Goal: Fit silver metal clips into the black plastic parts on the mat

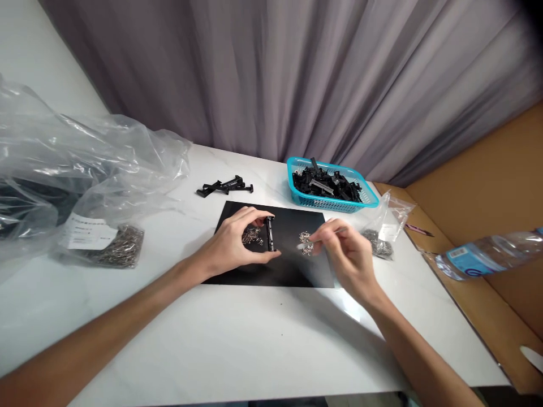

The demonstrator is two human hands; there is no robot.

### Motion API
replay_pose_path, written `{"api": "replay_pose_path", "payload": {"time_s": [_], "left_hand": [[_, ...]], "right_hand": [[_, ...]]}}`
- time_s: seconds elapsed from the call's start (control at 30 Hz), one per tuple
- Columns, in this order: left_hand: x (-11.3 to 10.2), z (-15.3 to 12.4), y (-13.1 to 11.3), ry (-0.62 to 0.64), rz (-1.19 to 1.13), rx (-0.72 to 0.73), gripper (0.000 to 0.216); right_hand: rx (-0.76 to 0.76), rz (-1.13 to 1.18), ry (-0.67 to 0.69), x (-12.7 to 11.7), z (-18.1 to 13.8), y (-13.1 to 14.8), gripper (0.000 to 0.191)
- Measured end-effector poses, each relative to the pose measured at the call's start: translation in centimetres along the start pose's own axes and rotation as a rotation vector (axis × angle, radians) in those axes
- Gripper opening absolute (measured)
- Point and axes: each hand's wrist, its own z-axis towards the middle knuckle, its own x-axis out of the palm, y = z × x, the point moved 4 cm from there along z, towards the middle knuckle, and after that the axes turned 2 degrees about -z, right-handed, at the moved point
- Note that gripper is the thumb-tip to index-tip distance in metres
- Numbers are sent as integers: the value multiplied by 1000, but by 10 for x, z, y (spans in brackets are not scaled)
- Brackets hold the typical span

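My left hand point(233, 240) grips a narrow black plastic part point(270, 237) upright between thumb and fingers, above a black mat point(271, 274). Behind that hand lies a small pile of tiny metal pieces point(252, 235), perhaps springs. My right hand point(348, 254) is pinched closed beside a second small pile of shiny metal pieces point(304, 237). A pale, thin tip shows at its fingertips, too blurred to name. The two hands are apart.
Several black parts point(229, 185) lie behind the mat. A blue basket point(354, 208) holds many more. Bags of metal pieces, one left point(123, 246) and one right point(379, 243), flank the mat. A plastic bottle point(487, 254) lies at right by cardboard point(500, 169).
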Motion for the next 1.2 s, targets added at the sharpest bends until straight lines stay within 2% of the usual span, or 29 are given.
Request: {"api": "replay_pose_path", "payload": {"time_s": [0.07, 0.1, 0.23, 0.33, 0.47, 0.67, 0.87, 0.97, 1.1, 1.2], "left_hand": [[-5, 2, 3, -18, -7, -35, 59], [-7, 3, 5, -39, -12, -53, 59], [-15, 6, 13, -123, -13, -108, 64], [-21, 8, 18, -175, 38, -138, 64], [-26, 9, 24, -222, 90, -180, 65], [-19, 6, 25, -184, 110, -144, 67], [-15, 6, 24, -139, 113, -141, 68], [-16, 6, 24, -137, 112, -145, 68], [-15, 6, 26, -124, 122, -149, 68], [-15, 6, 26, -102, 141, -161, 68]], "right_hand": [[-82, -141, -43, -16, 8, 1, 41], [-92, -215, 5, -20, 10, 0, 43], [-64, -510, 388, -17, 8, -13, 32], [-102, -728, 502, -14, 0, -18, 31], [-125, -829, 617, -21, -6, -19, 32], [-90, -940, 490, -36, 1, -40, 43], [-48, -938, 562, -28, 2, -69, 54], [-31, -849, 543, -25, 5, -78, 46], [-11, -649, 359, -27, 15, -88, 27], [-3, -550, 254, -29, 19, -92, 22]]}}
